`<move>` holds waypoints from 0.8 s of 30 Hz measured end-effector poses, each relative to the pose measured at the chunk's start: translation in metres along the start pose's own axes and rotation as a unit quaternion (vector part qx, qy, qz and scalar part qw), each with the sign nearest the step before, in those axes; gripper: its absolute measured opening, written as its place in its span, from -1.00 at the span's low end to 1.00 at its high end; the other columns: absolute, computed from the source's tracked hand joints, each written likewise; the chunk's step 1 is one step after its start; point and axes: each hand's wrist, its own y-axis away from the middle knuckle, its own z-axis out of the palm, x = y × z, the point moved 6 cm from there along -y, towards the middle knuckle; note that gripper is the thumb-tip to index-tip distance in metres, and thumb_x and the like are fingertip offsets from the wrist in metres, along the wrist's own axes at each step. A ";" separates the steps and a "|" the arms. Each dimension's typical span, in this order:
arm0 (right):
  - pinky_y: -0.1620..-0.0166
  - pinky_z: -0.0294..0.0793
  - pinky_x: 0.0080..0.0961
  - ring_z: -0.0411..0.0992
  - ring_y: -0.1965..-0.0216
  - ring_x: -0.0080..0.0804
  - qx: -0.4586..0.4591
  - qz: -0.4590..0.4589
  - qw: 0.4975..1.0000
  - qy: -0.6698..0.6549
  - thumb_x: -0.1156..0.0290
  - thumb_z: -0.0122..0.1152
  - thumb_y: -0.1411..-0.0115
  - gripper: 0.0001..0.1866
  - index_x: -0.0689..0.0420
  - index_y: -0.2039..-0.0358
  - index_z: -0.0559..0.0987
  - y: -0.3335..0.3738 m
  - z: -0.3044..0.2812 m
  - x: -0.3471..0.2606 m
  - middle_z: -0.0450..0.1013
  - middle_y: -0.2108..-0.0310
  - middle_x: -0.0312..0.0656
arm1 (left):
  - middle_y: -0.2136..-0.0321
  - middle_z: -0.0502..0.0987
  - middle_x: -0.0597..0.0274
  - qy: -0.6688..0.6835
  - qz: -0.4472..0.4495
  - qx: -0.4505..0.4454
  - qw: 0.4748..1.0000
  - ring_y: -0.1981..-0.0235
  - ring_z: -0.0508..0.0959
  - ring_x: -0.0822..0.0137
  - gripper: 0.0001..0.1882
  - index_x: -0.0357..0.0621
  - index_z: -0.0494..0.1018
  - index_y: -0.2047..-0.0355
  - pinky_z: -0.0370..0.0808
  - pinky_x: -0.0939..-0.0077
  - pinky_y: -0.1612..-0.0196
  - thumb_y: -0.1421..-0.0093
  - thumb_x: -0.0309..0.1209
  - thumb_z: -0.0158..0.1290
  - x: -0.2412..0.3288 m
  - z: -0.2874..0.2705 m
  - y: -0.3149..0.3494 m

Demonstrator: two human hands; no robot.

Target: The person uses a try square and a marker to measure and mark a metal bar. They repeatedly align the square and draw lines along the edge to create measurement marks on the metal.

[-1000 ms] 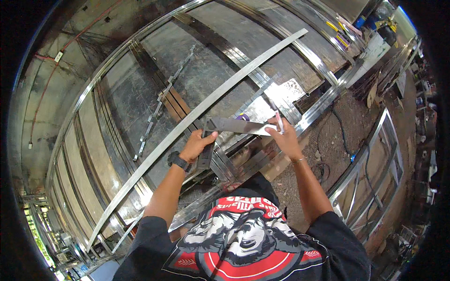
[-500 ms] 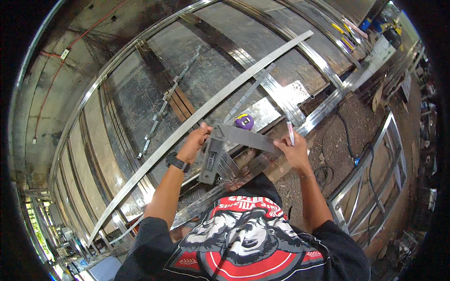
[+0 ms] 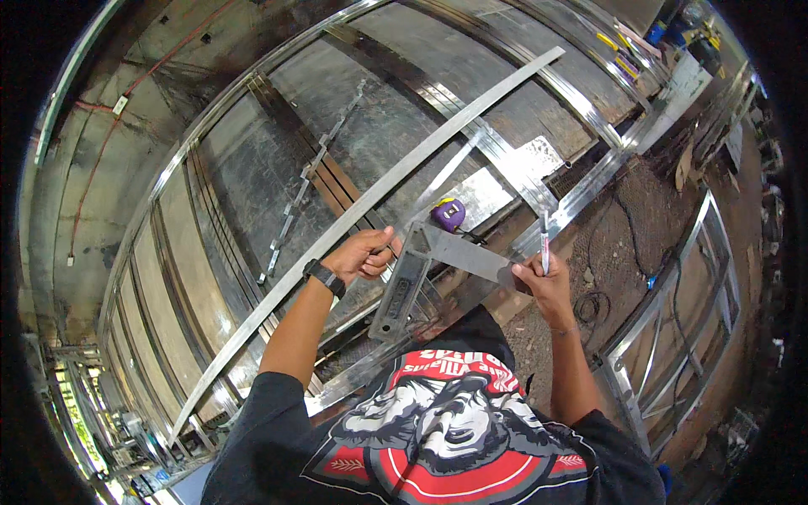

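My right hand (image 3: pixel 545 290) is closed, pinching the blade end of a grey metal try square (image 3: pixel 475 256) and keeping a white marker pen (image 3: pixel 544 240) upright between its fingers. The square's thick stock (image 3: pixel 402 290) slants down toward my shirt. Just left of the stock, my left hand (image 3: pixel 364 254) is curled with the thumb up; what its fingers hold, if anything, is hidden. A long flat metal bar (image 3: pixel 396 181) lies diagonally across the frame, beyond my left hand. Next to the square's corner sits a purple tape measure (image 3: pixel 449 215).
A large metal frame with several crossbars (image 3: pixel 438 99) lies over dark sheeting. A folding rule (image 3: pixel 316 164) rests on it. On the ground at right are a smaller metal frame (image 3: pixel 623 353) and a dark cable (image 3: pixel 676 311). Tools (image 3: pixel 627 63) lie at the far right.
My left hand has come away from the square's corner and curled up. The square and my right hand have shifted slightly right and nearer in the picture.
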 end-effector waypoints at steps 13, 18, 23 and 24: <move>0.38 0.37 -0.60 0.38 0.43 -0.66 0.032 0.015 0.999 0.003 0.56 0.53 -0.18 -0.52 -0.02 0.50 0.28 0.006 0.005 -0.009 0.38 0.48 -0.43 | 0.53 0.47 0.54 -0.096 0.090 0.117 0.984 0.58 0.42 0.65 -0.76 -0.08 0.53 0.26 0.30 0.70 0.55 -0.47 -0.19 0.15 -0.002 -0.004 -0.006; 0.35 0.41 -0.58 0.33 0.45 -0.68 0.066 -0.057 0.994 0.065 0.57 0.52 -0.18 -0.52 0.03 0.52 0.28 -0.014 0.008 -0.001 0.23 0.53 -0.49 | 0.22 0.72 0.34 -0.025 0.114 0.088 0.989 0.28 0.68 0.50 -0.70 -0.19 0.65 0.06 0.60 0.57 0.19 -0.46 -0.20 0.15 -0.022 -0.017 -0.017; 0.37 0.37 -0.57 0.28 0.45 -0.69 0.108 -0.065 0.980 0.156 0.54 0.53 -0.19 -0.49 0.05 0.54 0.24 -0.012 0.029 0.003 0.22 0.54 -0.46 | 0.15 0.73 0.07 0.113 0.114 -0.018 0.987 0.19 0.73 0.24 -0.55 -0.33 0.62 0.02 0.66 0.37 0.06 -0.50 -0.11 0.08 0.009 0.021 0.005; 0.35 0.39 -0.57 0.25 0.46 -0.69 0.113 -0.061 0.979 0.161 0.55 0.52 -0.19 -0.48 0.04 0.54 0.23 -0.008 0.032 0.006 0.20 0.54 -0.47 | 0.16 0.73 0.04 0.101 0.104 0.000 0.989 0.18 0.73 0.20 -0.55 -0.34 0.61 0.01 0.65 0.34 0.04 -0.49 -0.11 0.08 0.009 0.018 0.006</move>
